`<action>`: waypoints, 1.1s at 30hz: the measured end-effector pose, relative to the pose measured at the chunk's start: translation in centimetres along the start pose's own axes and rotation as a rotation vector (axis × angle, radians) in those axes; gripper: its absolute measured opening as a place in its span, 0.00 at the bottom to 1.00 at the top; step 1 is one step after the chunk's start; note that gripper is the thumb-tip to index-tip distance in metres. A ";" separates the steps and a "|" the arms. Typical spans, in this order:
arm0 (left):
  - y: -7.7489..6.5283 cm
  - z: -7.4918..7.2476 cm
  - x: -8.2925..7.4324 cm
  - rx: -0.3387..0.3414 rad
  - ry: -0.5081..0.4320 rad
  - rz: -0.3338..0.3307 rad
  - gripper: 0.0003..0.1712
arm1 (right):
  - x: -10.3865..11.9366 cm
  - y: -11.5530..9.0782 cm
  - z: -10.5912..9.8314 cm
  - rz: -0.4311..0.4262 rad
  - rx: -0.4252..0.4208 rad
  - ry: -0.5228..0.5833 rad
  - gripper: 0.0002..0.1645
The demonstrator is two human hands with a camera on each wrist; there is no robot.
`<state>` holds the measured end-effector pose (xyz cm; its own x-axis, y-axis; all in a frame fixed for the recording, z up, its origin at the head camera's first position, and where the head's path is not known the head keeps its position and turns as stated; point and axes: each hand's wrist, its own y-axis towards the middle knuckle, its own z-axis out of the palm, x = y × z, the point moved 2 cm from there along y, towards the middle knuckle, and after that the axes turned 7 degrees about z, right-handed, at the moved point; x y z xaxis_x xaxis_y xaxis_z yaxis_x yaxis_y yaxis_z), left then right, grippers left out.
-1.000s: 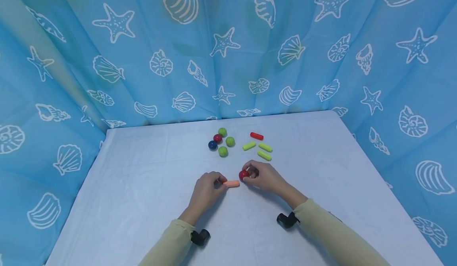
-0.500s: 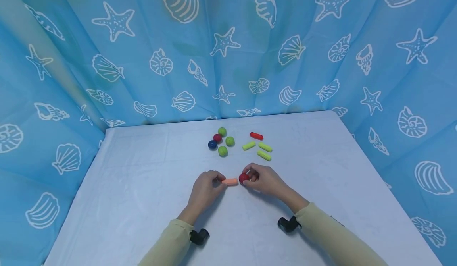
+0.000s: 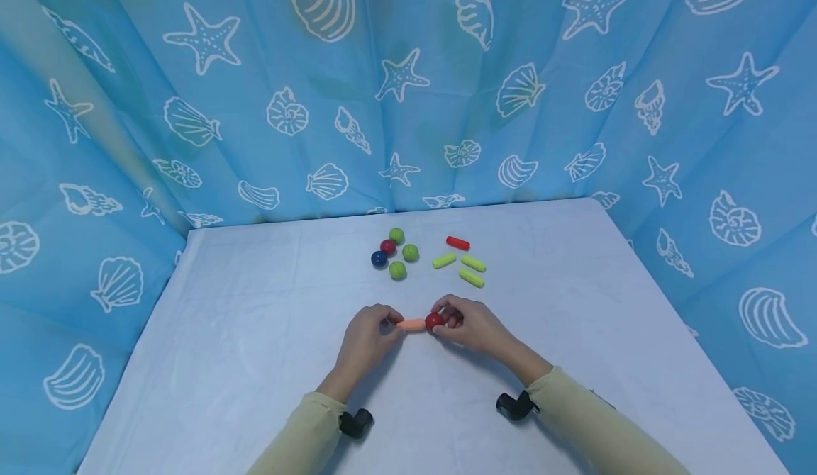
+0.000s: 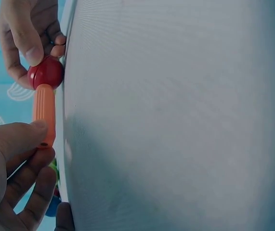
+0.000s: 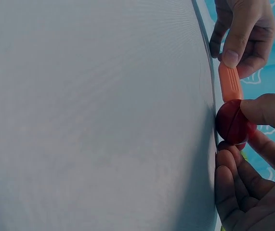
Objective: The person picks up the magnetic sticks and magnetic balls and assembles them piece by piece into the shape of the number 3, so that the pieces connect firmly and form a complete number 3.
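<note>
"On the left of the tabletop [image 3: 242,319], what do you see?"

"The left hand [image 3: 365,340]. Its grip pinches an orange stick [image 3: 411,325] near one end, between thumb and fingers."

"And behind that, farther back?"

"A loose cluster: first a blue ball [image 3: 379,259], then a dark red ball [image 3: 388,247], then three green balls [image 3: 410,252]."

"Where does the orange stick point?"

"Rightward. Its free end meets a bright red ball [image 3: 434,321] between the two hands. They touch; whether the tip sits inside the ball, I can't tell."

"What lies behind, a little farther right?"

"Three yellow-green sticks [image 3: 471,277], well apart from the hands, with a red stick [image 3: 457,243] just beyond them."

"And last, on the right?"

"The right hand [image 3: 472,325]. Its grip has the bright red ball between thumb and fingers, and a pale sleeve [image 3: 593,418] covers the forearm, slanting off toward the lower right."
</note>
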<state>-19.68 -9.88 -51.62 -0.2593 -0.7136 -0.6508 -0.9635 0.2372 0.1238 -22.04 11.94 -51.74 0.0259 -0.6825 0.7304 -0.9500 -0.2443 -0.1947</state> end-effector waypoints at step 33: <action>-0.2 0.0 0.4 0.025 0.007 -0.028 0.14 | -0.7 0.2 -0.2 -0.124 0.029 -0.005 0.17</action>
<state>-19.62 -10.19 -51.84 -0.2332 -0.7247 -0.6484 -0.9684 0.2337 0.0872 -22.30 12.44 -52.16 0.1441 -0.6495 0.7465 -0.9299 -0.3469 -0.1223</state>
